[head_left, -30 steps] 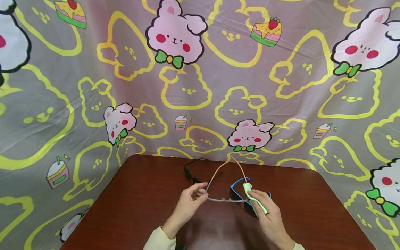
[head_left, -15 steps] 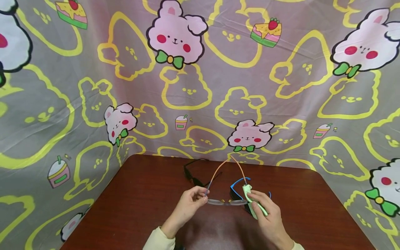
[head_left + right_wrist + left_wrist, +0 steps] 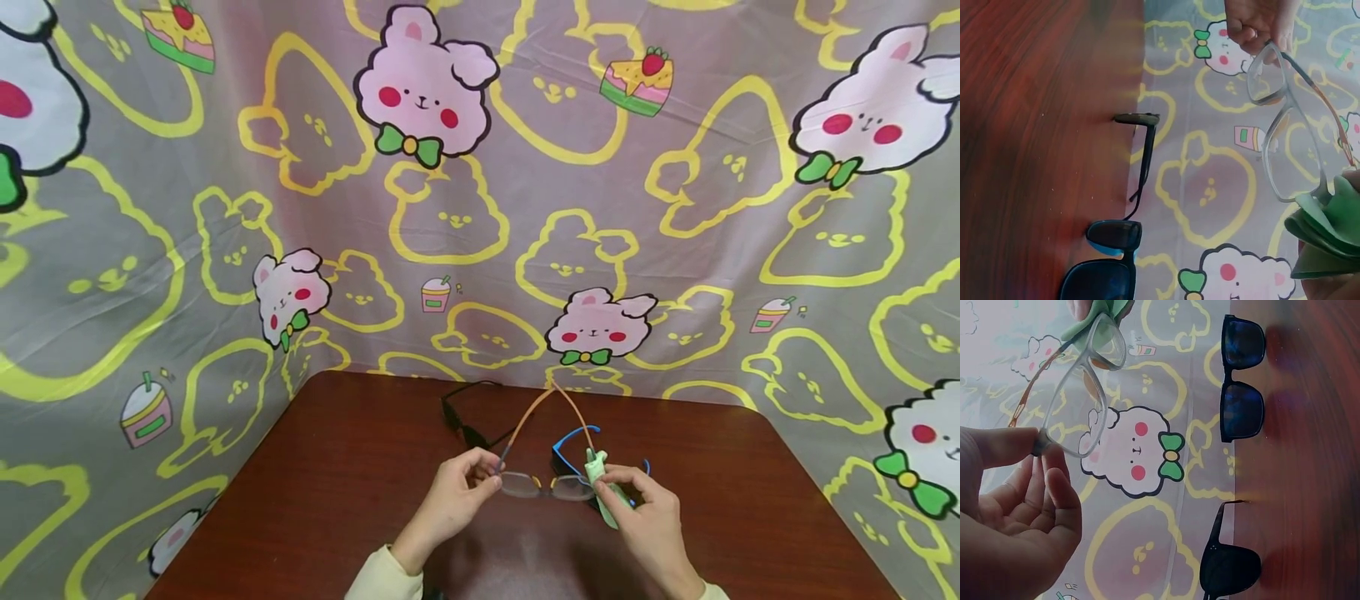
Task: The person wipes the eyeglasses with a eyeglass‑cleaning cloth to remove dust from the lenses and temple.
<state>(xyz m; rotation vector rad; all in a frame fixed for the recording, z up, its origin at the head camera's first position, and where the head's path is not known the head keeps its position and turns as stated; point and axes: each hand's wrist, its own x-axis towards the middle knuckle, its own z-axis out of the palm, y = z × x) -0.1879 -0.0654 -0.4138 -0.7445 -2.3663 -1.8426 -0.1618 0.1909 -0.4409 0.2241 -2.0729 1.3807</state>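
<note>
A pair of clear-rimmed eyeglasses point(image 3: 546, 493) with orange-brown temples is held up over the table between both hands. My left hand point(image 3: 459, 493) pinches it at the left hinge corner with thumb and forefinger, as the left wrist view shows. At the opposite corner my right hand point(image 3: 647, 507) holds a pale green cloth point(image 3: 617, 507) against the frame. In the right wrist view the folded cloth point(image 3: 1329, 225) wraps the hinge end of the rim point(image 3: 1294, 103). The temples are unfolded and point away from me. Part of the right lens edge is hidden behind the cloth.
Black sunglasses point(image 3: 453, 417) lie on the brown table point(image 3: 337, 500) behind my left hand. Blue-framed sunglasses point(image 3: 561, 460) with dark lenses lie close behind my right hand, partly covered by it and the cloth. A patterned curtain point(image 3: 450, 183) rises behind and beside the table.
The eyeglasses have tilted, so both lenses now face me more fully. My right fingers and the cloth have shifted at the right corner, while the left hand keeps its pinch.
</note>
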